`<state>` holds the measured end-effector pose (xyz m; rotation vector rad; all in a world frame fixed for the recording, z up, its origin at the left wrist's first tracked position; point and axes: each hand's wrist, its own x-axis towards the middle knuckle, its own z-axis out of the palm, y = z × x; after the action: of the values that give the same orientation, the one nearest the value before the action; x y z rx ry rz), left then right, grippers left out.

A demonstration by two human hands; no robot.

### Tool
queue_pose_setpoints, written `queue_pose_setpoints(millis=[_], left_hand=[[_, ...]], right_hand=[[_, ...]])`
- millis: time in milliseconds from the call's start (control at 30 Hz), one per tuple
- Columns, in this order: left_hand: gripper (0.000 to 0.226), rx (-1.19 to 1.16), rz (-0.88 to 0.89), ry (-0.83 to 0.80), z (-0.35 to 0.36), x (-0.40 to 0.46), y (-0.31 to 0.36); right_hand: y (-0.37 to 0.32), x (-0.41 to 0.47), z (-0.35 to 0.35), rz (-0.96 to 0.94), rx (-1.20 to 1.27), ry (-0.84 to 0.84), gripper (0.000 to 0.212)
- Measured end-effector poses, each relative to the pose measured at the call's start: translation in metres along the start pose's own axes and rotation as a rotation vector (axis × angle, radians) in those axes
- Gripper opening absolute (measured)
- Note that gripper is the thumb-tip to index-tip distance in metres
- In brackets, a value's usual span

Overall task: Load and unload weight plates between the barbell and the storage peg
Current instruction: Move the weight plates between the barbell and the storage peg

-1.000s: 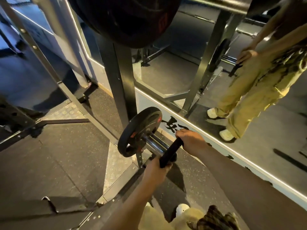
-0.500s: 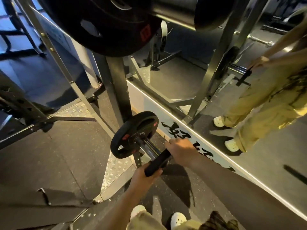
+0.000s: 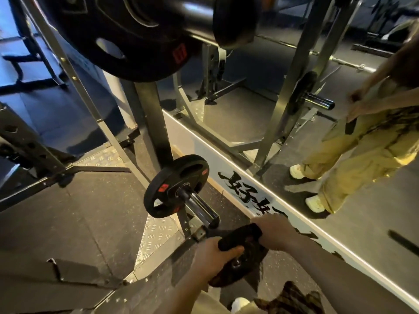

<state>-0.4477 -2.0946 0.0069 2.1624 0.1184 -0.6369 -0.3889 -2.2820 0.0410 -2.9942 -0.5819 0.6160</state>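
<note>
Writing: black brush-style characters (image 3: 246,191) on the white strip under the wall mirror (image 3: 260,123), partly covered by the right forearm, not legible to me. Red rectangular labels on the plates; print too small to read.

Small black round weight plate (image 3: 239,250) is off the peg, just past its free end, tilted, rim towards the camera. Motion-blurred, lower half dark; its centre hole shows near the left thumb. Left hand (image 3: 212,253) grips the near rim with fingers curled round it. Right hand (image 3: 273,231) clasps the far upper rim, fingers wrapped out of sight behind it.

Chrome storage peg (image 3: 199,206) sticks out from the black steel rack upright (image 3: 154,123) low near the floor. One black round plate with grip cut-outs and red labels (image 3: 175,185) sits on it, pushed back against the upright; the rest of the sleeve is bare.

Top edge: large black plate with a red label (image 3: 118,35) on the barbell sleeve (image 3: 181,12), both cut off by the frame. A dark blurred disc (image 3: 235,21) sits further out on the sleeve; can't tell what it is.

Mirror shows a person in yellow-green trousers (image 3: 362,150) and pale shoes, upper body cut off. Floor is dark speckled rubber (image 3: 79,211) with a checker-plate foot (image 3: 156,234) by the rack base.
</note>
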Motion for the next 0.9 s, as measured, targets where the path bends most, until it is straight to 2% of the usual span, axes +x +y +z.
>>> queue_pose_setpoints(millis=[167,267,400,533,600,667,767,900], left_hand=[[0.033,0.048,0.154,0.14,-0.027,-0.01,0.054],[0.036,0.061,0.32,0.264,-0.06,-0.032,0.096],[0.043,0.051,0.577,0.531,-0.113,-0.084,0.161],[0.042,-0.05,0.761,0.747,-0.16,-0.14,0.227],[0.038,-0.115,0.842,0.801,-0.176,-0.16,0.248],[0.035,-0.147,0.893,0.843,-0.186,-0.176,0.261],[0.037,-0.183,0.905,0.888,-0.196,-0.195,0.266],[0.054,-0.241,0.855,0.896,-0.225,-0.198,0.261]], right_hand=[[0.02,-0.025,-0.043,0.069,0.058,0.235,0.018],[0.021,-0.043,-0.092,0.054,0.097,0.453,0.016],[0.01,-0.084,-0.177,-0.153,0.198,0.873,0.029],[-0.009,-0.131,-0.263,-0.361,0.375,1.189,0.037],[-0.017,-0.138,-0.294,-0.442,0.563,1.229,0.041],[-0.022,-0.14,-0.314,-0.532,0.652,1.279,0.044],[-0.036,-0.141,-0.334,-0.625,0.619,1.282,0.053],[-0.054,-0.126,-0.352,-0.699,0.579,1.213,0.045]])
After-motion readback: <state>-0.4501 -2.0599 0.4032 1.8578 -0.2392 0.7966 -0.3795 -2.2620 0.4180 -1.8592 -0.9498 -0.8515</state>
